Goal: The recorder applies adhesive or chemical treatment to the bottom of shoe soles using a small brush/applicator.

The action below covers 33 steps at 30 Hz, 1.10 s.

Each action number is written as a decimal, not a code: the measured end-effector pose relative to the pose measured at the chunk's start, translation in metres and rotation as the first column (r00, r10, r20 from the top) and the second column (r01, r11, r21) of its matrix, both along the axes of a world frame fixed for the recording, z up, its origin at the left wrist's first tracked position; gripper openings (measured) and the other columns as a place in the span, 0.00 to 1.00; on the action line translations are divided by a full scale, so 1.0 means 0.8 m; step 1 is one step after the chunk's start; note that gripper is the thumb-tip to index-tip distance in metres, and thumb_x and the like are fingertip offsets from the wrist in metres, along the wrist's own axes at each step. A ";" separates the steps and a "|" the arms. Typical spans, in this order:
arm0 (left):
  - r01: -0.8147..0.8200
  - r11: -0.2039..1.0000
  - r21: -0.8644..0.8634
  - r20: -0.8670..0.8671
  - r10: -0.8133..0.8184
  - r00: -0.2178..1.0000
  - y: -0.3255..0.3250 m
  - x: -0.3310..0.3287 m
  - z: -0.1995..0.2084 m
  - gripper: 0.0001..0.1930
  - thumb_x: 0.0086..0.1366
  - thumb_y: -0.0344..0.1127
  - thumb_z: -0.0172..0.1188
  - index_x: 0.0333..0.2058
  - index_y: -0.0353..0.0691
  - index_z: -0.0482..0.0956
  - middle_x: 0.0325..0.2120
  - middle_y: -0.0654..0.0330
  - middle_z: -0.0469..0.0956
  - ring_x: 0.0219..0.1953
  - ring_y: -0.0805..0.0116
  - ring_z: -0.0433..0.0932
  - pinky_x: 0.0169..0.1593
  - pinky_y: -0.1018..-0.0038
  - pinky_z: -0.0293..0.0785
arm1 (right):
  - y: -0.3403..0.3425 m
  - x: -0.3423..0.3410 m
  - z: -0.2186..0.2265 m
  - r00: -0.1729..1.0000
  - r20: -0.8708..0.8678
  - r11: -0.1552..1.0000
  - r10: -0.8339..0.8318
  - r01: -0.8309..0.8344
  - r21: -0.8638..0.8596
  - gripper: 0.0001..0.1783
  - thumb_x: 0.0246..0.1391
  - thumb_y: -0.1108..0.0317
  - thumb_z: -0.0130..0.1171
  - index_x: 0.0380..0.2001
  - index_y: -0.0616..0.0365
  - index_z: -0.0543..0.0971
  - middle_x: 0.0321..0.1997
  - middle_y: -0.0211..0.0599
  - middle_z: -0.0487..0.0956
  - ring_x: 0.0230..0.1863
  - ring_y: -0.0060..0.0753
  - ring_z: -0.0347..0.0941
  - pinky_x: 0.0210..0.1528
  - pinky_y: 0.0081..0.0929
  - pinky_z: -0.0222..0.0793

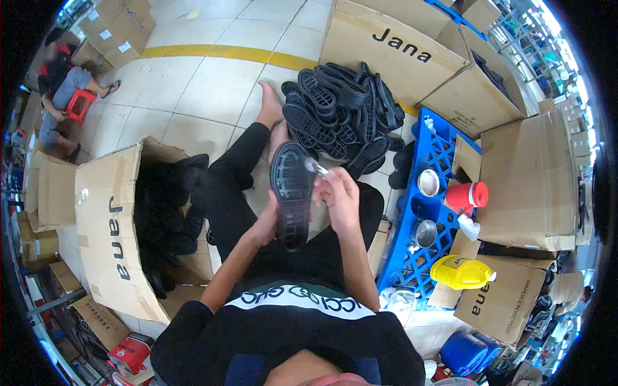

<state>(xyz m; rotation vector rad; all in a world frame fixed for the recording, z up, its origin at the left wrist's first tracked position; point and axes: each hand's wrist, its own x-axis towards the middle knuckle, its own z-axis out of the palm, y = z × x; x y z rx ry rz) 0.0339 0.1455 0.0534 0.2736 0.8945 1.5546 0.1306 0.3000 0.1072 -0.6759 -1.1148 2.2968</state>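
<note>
A black shoe sole (292, 193) is held upright in front of my lap, its ribbed, hollowed face toward me. My left hand (266, 222) grips its lower left edge. In my right hand (338, 196), fingers pinched, is a small tool with a pale, shiny tip (315, 167); its exact kind I cannot make out. That tip is at the sole's upper right edge; whether it touches is unclear. Beyond my feet lies a heap of similar black soles (344, 109) on the tiled floor.
At my left an open cardboard box (106, 222) contains black soles. To my right, a blue plastic pallet (386, 273) bears a white cup (428, 183), metal cup (423, 233), red jug (467, 195) and yellow jug (460, 272). Large cartons (393, 55) stand ahead. Someone (61, 90) sits far left.
</note>
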 end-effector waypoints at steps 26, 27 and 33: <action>-0.283 0.959 -0.026 0.128 0.284 0.950 -0.010 -0.035 0.024 0.48 0.64 0.75 0.18 0.53 0.37 0.71 0.39 0.49 0.80 0.42 0.57 0.81 0.49 0.61 0.76 | -0.066 0.020 0.018 0.750 0.520 0.241 0.408 -0.638 0.731 0.07 0.58 0.68 0.52 0.33 0.60 0.69 0.33 0.49 0.75 0.36 0.54 0.74 0.39 0.41 0.69; -0.310 0.950 -0.036 0.122 0.313 0.942 -0.010 -0.038 0.026 0.49 0.63 0.76 0.18 0.51 0.35 0.72 0.39 0.49 0.80 0.42 0.56 0.81 0.48 0.60 0.77 | -0.065 0.023 0.016 0.760 0.511 0.282 0.402 -0.634 0.720 0.06 0.59 0.68 0.51 0.33 0.61 0.70 0.34 0.50 0.75 0.36 0.55 0.74 0.39 0.40 0.69; -0.287 0.954 -0.085 0.109 0.295 0.949 -0.015 -0.039 0.033 0.49 0.63 0.76 0.19 0.52 0.36 0.72 0.39 0.48 0.80 0.42 0.55 0.80 0.48 0.61 0.77 | -0.015 -0.002 0.033 0.962 0.223 0.367 0.155 -0.266 0.891 0.06 0.54 0.76 0.61 0.35 0.62 0.75 0.34 0.39 0.77 0.32 0.36 0.74 0.34 0.27 0.71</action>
